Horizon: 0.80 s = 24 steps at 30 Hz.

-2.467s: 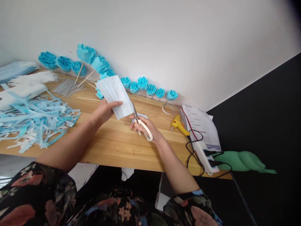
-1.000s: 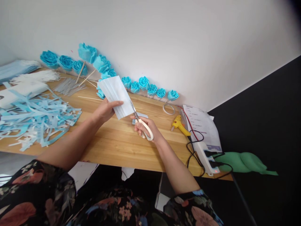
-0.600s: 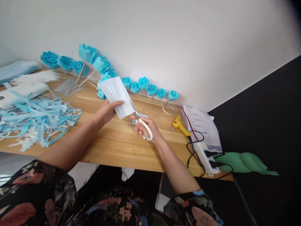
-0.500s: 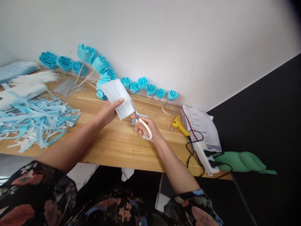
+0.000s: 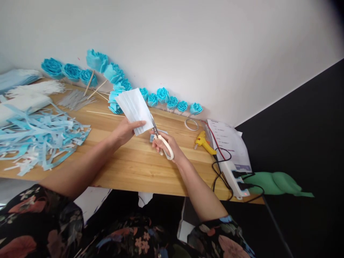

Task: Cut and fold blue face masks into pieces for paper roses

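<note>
My left hand (image 5: 125,130) pinches the lower edge of a white pleated face-mask sheet (image 5: 134,108) and holds it up over the wooden table (image 5: 134,165). My right hand (image 5: 165,143) grips cream-handled scissors (image 5: 161,139), whose blades sit at the sheet's right edge. A small blue offcut (image 5: 158,132) lies on the table just behind the scissors.
A heap of blue and white cut strips (image 5: 40,136) covers the left of the table. Blue fabric roses (image 5: 172,102) line the wall, some on sticks. To the right lie a tape ring (image 5: 191,124), yellow glue gun (image 5: 204,142), papers (image 5: 228,139) and a power strip (image 5: 235,179) with cables.
The scissors have worked along the sheet's right edge while my left hand tilted the sheet slightly and slid its fingers lower. Both hands stay over the same spot.
</note>
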### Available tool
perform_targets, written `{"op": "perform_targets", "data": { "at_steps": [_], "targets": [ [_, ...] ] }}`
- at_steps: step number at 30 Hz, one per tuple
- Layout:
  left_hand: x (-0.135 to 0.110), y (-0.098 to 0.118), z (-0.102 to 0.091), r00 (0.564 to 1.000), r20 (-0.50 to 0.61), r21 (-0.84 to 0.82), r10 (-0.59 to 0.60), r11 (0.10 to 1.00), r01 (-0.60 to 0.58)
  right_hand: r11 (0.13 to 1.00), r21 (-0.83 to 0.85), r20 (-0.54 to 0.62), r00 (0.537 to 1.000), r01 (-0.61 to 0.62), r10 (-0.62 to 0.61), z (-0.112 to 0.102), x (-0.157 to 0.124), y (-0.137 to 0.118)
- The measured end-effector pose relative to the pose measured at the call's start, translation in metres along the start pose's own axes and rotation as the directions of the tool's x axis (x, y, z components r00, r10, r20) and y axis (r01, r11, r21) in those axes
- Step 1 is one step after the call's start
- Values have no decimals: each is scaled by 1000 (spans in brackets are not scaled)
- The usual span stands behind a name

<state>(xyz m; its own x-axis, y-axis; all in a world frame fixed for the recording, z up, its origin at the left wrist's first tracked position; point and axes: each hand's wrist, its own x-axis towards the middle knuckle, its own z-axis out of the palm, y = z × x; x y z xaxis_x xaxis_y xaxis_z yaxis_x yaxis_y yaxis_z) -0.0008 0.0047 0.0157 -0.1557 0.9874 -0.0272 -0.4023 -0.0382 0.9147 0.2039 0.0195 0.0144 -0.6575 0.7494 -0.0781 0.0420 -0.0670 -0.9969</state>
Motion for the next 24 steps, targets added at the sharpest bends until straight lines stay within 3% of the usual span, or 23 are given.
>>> {"op": "perform_targets", "data": {
  "at_steps": [8,14,24],
  "targets": [
    [-4,6,1,992,124,97,22,995,-35,998,-34,36,998,45,-44,-2,1,3],
    [0,0,-5,998,54,118,29,992,-35,999,-26,46,998,45,-44,-2,2,4],
    [-3,2,-4,997,74,274,10,961,-30,998,-33,52,998,49,-48,1,2,1]
  ]
}}
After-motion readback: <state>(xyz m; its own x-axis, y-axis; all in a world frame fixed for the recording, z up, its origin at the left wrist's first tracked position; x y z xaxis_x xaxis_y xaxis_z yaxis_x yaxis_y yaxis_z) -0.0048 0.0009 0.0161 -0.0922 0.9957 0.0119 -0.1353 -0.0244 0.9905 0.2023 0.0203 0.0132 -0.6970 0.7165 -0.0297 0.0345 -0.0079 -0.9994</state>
